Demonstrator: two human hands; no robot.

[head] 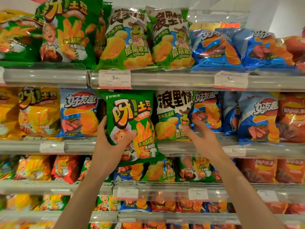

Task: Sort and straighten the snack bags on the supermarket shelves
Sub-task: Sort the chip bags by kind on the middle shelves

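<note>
Holding green fries bag (130,123), left hand (109,142), middle shelf (189,147)

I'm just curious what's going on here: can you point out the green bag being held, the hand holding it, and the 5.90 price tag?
green bag (132,113): head view, its printed front.
left hand (109,144): head view, its back.
price tag (115,79): head view, its centre.

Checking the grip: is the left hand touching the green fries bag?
Touching. The head view shows the left hand gripping the green fries bag, thumb across its front and fingers along its left edge.
</note>
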